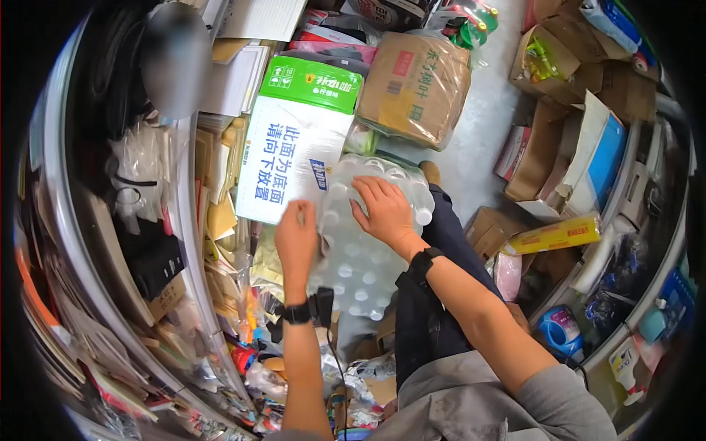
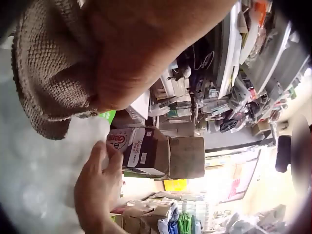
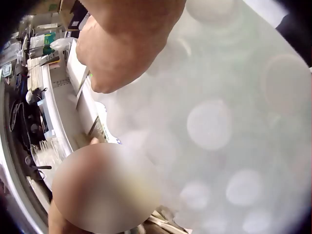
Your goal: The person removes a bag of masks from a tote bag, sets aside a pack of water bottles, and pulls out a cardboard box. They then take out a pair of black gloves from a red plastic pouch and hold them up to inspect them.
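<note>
A shrink-wrapped pack of bottles [image 1: 360, 253] with white caps stands in front of the person, its clear film filling much of both wrist views. The left hand [image 1: 296, 246] is over the pack's left side with curled fingers. It grips a brown woven cloth [image 2: 51, 73], which hangs beside the film. On the pack's far part rests the right hand [image 1: 386, 213], fingers spread and lightly bent on the film. Behind the pack lies a white and green carton [image 1: 294, 147] with blue print.
A film-wrapped brown carton [image 1: 415, 88] sits beyond the pack. Shelves of flattened cardboard [image 1: 110, 294] line the left. Open boxes [image 1: 559, 147] and a long yellow box [image 1: 555, 234] crowd the right. A blue bottle [image 1: 560, 331] stands low at right.
</note>
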Demonstrator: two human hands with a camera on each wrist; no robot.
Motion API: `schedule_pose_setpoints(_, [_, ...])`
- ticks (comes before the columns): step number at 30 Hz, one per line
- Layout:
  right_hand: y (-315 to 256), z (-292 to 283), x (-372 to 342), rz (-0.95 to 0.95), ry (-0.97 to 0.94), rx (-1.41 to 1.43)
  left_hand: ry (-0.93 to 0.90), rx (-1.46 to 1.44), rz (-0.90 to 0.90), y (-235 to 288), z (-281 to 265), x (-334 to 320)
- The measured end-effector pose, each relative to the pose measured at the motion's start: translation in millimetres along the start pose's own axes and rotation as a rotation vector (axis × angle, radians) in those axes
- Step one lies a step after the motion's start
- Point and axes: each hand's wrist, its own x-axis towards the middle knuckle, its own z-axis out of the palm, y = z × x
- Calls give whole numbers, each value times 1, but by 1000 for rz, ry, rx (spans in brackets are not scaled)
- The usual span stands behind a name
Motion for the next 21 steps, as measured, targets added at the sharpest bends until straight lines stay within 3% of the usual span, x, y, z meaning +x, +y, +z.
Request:
schedule_pose_setpoints(5, [-4,3,0,-17,-11,-27,-172,-137,-66,-38,33,-81])
schedule_pose_setpoints(7, [-5,2,1,-29,-17,-34,-249,-40,-96,-37,47,-94])
schedule_pose_setpoints(11, [-5,4,2,-25,-30,-47,-173,143,-94,-28,59,-92])
schedule_pose_setpoints(21, [0,-11,13,-38,-236,26,-368,227,-321,-8,48,-74])
